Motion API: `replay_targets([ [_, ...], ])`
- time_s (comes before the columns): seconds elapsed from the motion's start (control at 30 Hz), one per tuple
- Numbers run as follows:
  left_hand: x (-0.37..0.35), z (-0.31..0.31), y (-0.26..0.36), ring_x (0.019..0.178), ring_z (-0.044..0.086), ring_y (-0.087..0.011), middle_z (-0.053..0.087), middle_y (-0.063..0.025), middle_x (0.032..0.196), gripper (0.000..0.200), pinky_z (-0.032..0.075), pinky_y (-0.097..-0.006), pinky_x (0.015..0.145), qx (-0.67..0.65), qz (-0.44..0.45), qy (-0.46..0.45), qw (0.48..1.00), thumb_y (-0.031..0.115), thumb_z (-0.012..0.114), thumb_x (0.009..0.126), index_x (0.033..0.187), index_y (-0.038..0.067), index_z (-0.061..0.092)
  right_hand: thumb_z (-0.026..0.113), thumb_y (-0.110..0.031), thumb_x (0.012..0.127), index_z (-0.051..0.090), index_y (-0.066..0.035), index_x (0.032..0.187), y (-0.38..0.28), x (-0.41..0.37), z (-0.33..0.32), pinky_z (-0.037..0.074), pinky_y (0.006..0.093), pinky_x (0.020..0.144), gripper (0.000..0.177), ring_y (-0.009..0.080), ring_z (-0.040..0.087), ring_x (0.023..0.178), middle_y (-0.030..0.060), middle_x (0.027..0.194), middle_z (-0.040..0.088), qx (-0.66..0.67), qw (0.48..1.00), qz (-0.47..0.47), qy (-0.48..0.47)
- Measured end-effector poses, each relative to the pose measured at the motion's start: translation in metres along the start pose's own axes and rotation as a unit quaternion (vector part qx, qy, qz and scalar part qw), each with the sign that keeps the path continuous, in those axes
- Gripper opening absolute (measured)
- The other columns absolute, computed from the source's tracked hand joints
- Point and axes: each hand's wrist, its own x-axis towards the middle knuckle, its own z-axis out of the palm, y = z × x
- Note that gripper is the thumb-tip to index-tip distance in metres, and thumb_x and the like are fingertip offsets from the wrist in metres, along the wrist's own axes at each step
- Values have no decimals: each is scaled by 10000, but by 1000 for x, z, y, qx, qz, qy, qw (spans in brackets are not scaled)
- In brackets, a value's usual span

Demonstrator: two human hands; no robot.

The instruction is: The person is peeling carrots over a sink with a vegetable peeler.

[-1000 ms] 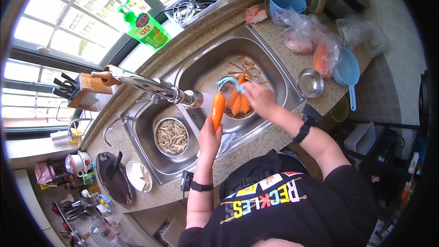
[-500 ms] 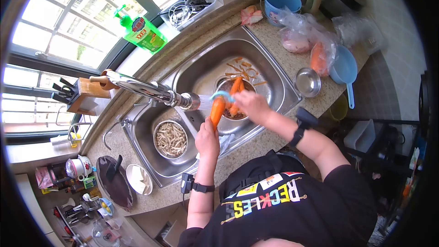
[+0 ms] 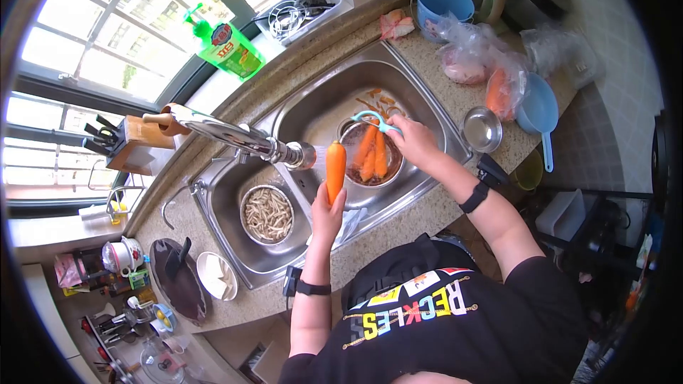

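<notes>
My left hand is closed round the lower end of an orange carrot, which stands nearly upright beside the faucet. Water appears to spray from the faucet head close to the carrot. In my right hand is a light blue peeler, held apart from the carrot and over the larger sink basin. Below the peeler, several carrots lie in a round metal bowl with water in it. Strips of peel are scattered on the basin floor behind the bowl.
A bowl of pale, finger-shaped pieces sits in the smaller basin. On the right counter are a metal bowl, a bagged carrot, a blue strainer or ladle and a blue bucket. A knife block stands left.
My right hand has moved the peeler off the carrot, to the right and slightly up. The carrot in my left hand now stands more upright and shows fully.
</notes>
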Motion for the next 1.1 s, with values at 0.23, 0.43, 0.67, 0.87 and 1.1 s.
replay_targets([
  [0.23,1,-5,29,388,282,-58,353,3,557,475,243,-182,350,-558,-302,-175,753,519,350,945,1066,73,460,548,-234,879,566,-106,1009,-28,-24,9,490,405,630,183,311,620,776,116,900,618,96,982,-157,33],
  [0.43,-2,-11,28,369,297,-61,365,0,553,488,250,-183,328,-624,-304,-195,693,539,348,936,1059,79,459,533,-202,894,561,-85,984,-20,-2,3,475,405,631,150,320,609,778,117,870,625,135,987,-59,68],
  [0.67,-4,-3,8,352,347,-58,384,4,552,482,294,-186,310,-745,-278,-240,557,520,321,951,1050,66,448,551,-202,885,548,-75,978,9,5,23,480,416,642,157,333,616,786,136,865,627,39,997,16,-57],
  [0.87,-7,2,8,343,364,-64,384,-6,545,460,311,-184,311,-828,-254,-241,439,484,319,965,1040,49,449,524,-218,904,537,-75,981,-35,-26,24,468,434,633,163,358,605,789,152,833,617,165,982,-95,-8],
  [1.1,-7,7,7,345,370,-72,383,-14,542,442,310,-191,308,-846,-256,-200,423,467,322,970,1012,45,445,531,-222,881,528,-112,953,-36,-31,21,486,425,611,132,306,615,753,106,842,610,140,983,-109,57],
])
